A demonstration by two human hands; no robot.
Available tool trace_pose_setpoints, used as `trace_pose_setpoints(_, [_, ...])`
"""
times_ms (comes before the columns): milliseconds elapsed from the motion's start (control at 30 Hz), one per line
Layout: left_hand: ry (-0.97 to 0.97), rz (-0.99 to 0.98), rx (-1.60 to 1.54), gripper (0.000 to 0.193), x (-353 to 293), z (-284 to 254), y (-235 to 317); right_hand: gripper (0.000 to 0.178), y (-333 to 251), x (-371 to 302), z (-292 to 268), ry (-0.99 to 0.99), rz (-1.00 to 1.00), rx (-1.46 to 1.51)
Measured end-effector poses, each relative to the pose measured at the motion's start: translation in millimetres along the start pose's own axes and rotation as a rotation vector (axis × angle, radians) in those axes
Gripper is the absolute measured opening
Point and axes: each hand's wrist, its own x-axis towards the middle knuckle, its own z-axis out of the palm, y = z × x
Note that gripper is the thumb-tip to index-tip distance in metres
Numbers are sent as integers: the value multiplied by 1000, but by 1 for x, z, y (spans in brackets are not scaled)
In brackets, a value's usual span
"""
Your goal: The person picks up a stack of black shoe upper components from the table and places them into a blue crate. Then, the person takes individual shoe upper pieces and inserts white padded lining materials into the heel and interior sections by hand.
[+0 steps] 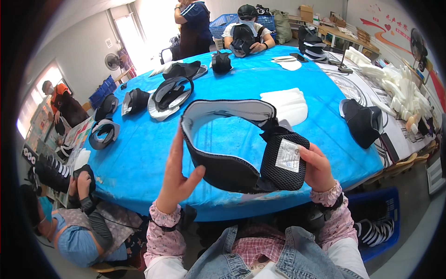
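Observation:
Above the near edge of the table I hold up a black padded helmet liner (223,173), bent into an open ring with a pale grey-white inner side. My left hand (173,179) grips its left side, thumb against the black outer face and fingers along the edge. At the ring's right end, my right hand (318,169) pinches a black mesh pad (274,174), its thumb on the edge of a white label (288,156). Most of the right fingers are hidden behind the pad.
Blue sheeting (223,83) covers the table. Black-and-grey liners (170,97) lie at left, another (362,122) at right. White foam pieces (285,104) lie beyond my hands, more (404,90) heaped at right. Co-workers sit at left (88,232) and far side (248,35). A blue crate (395,204) stands below right.

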Motion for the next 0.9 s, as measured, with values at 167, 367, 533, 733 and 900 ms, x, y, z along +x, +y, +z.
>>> trace_pose_setpoints(167, [-81,66,-163,116,-7,14,15,34,15,3,20,-9,41,-172])
trace_pose_setpoints(367, [-138,26,-365,94,11,35,28,38,20,5,22,96,-69,-185])
trace_pose_setpoints(533, [-2,-222,-585,71,3,38,17,35,29,15,13,212,-123,93])
trace_pose_setpoints(733, [136,-293,-658,52,19,51,-15,35,47,20,24,-47,-89,539])
trace_pose_setpoints(900, [165,-322,-670,50,27,52,-18,36,36,27,8,-58,-111,322])
